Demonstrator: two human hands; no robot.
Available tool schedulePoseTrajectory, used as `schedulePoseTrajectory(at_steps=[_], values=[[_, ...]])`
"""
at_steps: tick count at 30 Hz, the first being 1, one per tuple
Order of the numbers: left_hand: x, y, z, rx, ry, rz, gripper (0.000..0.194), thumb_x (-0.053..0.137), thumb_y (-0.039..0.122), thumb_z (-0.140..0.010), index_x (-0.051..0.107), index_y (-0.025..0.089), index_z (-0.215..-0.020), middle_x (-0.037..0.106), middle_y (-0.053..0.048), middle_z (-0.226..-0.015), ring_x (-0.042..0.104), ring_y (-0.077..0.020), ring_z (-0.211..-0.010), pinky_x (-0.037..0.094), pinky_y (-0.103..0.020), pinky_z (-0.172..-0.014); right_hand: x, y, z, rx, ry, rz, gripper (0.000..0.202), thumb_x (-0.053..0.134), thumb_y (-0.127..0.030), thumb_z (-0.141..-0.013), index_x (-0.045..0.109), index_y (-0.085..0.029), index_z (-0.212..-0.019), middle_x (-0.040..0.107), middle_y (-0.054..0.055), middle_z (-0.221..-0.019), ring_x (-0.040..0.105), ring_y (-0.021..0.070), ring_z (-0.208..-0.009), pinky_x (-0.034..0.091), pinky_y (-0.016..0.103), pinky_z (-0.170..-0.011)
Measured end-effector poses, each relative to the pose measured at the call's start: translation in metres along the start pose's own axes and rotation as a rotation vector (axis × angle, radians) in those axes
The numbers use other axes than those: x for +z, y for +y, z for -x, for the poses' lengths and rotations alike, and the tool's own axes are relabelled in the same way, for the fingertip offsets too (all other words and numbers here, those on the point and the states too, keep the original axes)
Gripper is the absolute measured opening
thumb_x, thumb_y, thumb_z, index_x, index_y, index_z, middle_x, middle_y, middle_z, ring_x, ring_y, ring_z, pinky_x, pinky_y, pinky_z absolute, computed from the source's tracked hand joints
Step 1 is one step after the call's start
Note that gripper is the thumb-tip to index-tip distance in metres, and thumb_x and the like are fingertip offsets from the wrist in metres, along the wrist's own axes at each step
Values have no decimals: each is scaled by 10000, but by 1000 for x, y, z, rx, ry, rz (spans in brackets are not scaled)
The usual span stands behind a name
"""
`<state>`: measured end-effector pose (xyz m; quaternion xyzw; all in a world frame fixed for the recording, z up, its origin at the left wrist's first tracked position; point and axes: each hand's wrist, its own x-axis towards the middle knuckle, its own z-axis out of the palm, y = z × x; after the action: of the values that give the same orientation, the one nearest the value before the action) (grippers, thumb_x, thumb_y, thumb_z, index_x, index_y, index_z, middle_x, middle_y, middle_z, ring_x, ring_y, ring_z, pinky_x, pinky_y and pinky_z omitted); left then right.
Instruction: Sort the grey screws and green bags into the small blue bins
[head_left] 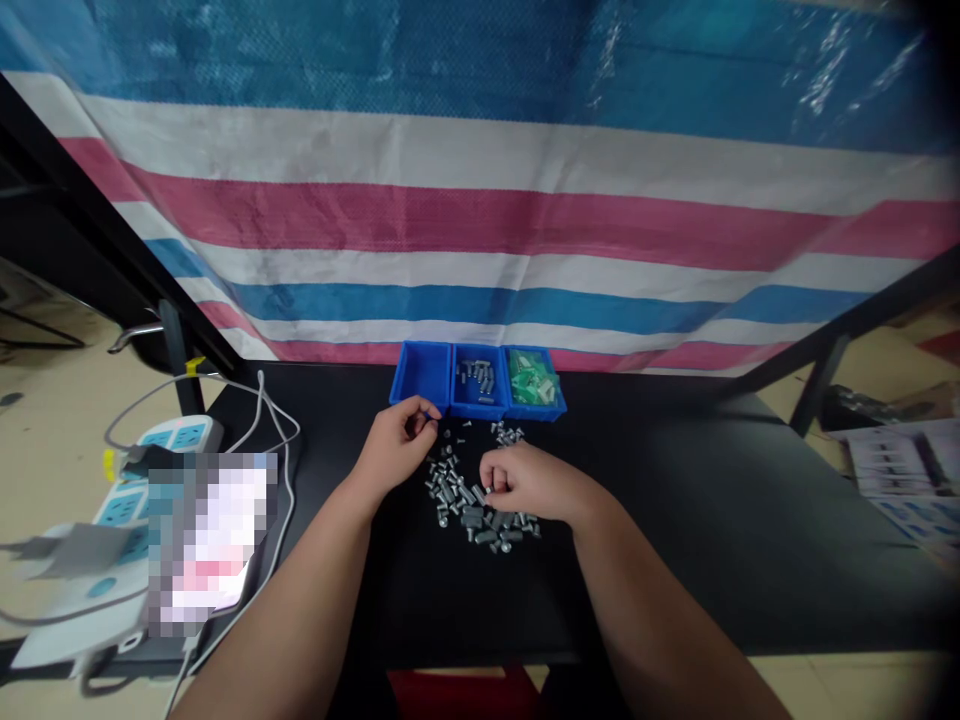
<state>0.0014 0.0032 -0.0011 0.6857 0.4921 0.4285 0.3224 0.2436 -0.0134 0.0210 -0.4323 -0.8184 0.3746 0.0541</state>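
A loose pile of metal screws and cylindrical standoffs (472, 520) lies on the black table. Over its right side, my right hand (532, 480) is closed, thumb and fingers together low among the parts; what they hold, if anything, is too small to name. My left hand (397, 440) is closed in a pinch just in front of the left blue bin (422, 372), its fingertips hiding whatever is in them. Silver cylindrical pieces lie in the middle blue bin (478, 410). Green-and-clear plastic packets (532, 380) fill the right blue bin (536, 411).
At the left stand a white power strip (199, 432) with plugs and cables, and a phone (217, 540) with a blurred screen. A striped plastic sheet (480, 220) hangs behind the black table (675, 560). Black frame legs (810, 400) rise at both sides.
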Motion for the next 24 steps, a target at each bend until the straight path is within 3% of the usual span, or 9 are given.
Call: schedulePoseTrajectory(at_steps=[7, 10, 15, 18, 20, 22, 24], values=[[0, 0, 0, 2, -3, -22, 112, 585, 248, -858, 638, 177, -926, 421, 50, -616, 414, -107, -575, 355, -235, -610, -2, -7, 1, -39, 68, 22, 151, 644, -86, -699, 545, -197, -675, 579, -47, -562, 509, 103, -537, 351, 243, -546], [0, 0, 0, -1, 0, -17, 113, 585, 246, -854, 637, 176, -926, 417, 50, -615, 409, -107, -574, 351, -234, -608, -3, -3, 0, -51, 148, -128, 118, 614, -94, -752, 626, -201, -800, 592, -45, -597, 524, 102, -549, 384, 235, -552], [0, 0, 0, -8, -2, 8, 121, 583, 253, -853, 635, 170, -923, 409, 49, -610, 402, -109, -566, 344, -234, -598, -4, 13, -9, 18, 181, -483, 25, 637, -186, -828, 662, -187, -824, 644, -4, -661, 593, 124, -564, 488, 252, -541], [0, 1, 0, 1, 10, 20, 117, 588, 250, -854, 639, 172, -925, 416, 49, -613, 405, -108, -569, 344, -234, -599, -4, 17, -15, -10, 449, -750, 296, 710, -297, -843, 627, -222, -1117, 725, 53, -949, 702, 172, -784, 599, 340, -747], [0, 1, 0, 4, 12, 26, 116, 591, 246, -855, 641, 173, -929, 421, 49, -617, 408, -107, -576, 347, -235, -603, -5, 17, -17, -56, 563, -803, 448, 743, -322, -834, 572, -259, -1243, 677, 81, -1207, 700, 185, -961, 582, 375, -895], [0, 2, 0, 1, 6, 28, 112, 593, 245, -855, 642, 173, -925, 423, 49, -618, 410, -107, -580, 348, -235, -605, -5, 16, -17, -88, 548, -757, 382, 725, -332, -852, 600, -247, -1203, 663, 83, -1215, 691, 179, -949, 584, 363, -872], [-1, 3, 0, -1, 2, 24, 110, 594, 245, -855, 642, 173, -924, 427, 49, -620, 412, -105, -581, 350, -235, -607, -4, 16, -16, -83, 478, -628, 254, 690, -340, -875, 651, -213, -1092, 690, 68, -1039, 672, 165, -829, 581, 322, -745]])
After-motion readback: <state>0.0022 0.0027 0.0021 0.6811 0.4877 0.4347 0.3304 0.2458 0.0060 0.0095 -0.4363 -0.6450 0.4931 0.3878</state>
